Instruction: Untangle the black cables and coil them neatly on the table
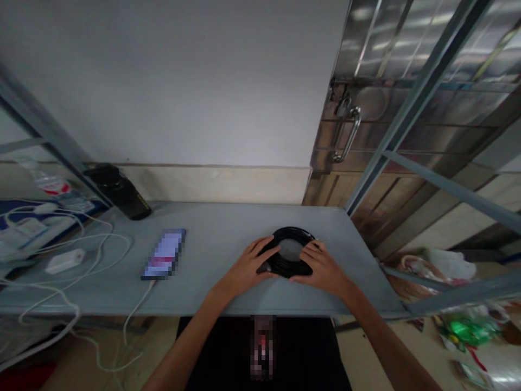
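A coil of black cable (291, 234) lies on the grey tabletop, wound into a ring with an open middle. My left hand (253, 263) grips its left side, fingers over the top and thumb at the near edge. On the opposite side my right hand (319, 265) has its fingers curled over the ring. Parts of the coil are hidden under both hands.
A phone (165, 254) lies left of my hands, with a white charging cable (138, 309) running off the table's front edge. Further left are a black bottle (118, 190), a white adapter (65, 261), tangled white cords and a clear plastic bottle (52, 184). Grey metal posts (407, 114) frame the table.
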### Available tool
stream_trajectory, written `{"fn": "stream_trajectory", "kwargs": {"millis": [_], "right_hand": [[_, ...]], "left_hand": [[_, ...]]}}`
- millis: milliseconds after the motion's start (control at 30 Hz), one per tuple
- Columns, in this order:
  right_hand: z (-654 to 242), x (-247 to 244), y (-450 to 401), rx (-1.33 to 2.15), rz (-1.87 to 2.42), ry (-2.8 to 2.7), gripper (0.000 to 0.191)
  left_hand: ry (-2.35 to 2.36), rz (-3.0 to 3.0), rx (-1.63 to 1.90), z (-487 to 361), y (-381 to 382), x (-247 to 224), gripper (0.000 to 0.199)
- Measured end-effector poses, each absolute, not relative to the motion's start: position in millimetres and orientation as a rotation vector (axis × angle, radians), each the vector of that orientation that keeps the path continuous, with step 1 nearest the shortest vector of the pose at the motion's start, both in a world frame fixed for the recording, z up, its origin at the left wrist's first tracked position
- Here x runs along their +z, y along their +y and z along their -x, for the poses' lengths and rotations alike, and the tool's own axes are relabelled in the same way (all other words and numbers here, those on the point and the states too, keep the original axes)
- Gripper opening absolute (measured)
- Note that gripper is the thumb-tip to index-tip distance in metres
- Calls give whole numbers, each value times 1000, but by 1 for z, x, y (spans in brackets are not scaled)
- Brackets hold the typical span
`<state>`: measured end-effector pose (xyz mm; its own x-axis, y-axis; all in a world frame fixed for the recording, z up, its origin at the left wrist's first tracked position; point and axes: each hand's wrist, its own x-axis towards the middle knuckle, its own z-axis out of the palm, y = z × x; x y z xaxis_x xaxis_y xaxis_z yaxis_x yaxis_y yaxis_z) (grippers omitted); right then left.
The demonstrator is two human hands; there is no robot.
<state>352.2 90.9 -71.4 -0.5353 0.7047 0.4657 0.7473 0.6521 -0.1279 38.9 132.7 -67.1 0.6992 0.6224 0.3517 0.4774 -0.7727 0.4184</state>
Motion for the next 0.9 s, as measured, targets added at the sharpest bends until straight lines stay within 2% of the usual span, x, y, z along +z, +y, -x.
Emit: {"fn": "stream_trajectory", "kwargs": {"millis": [133, 300, 500, 700, 900], "right_hand": [[-388, -75, 65, -85, 1349, -2246, 84], [-420, -99, 48, -168, 1586, -1945, 95], [-420, -116, 55, -173, 1648, -1879, 90], [-425, -124, 61, -158, 1664, -1841, 83], [-424, -126, 65, -156, 1671, -1796, 78]], "left_hand": [[1045, -2535, 761, -8, 127, -72, 91], [1359, -2536, 870, 59, 114, -84, 68], [1542, -2500, 1011, 82, 103, -91, 60], [1548, -2566, 936, 68, 107, -93, 69], [1546, -2570, 905, 73, 113, -101, 69]]}}
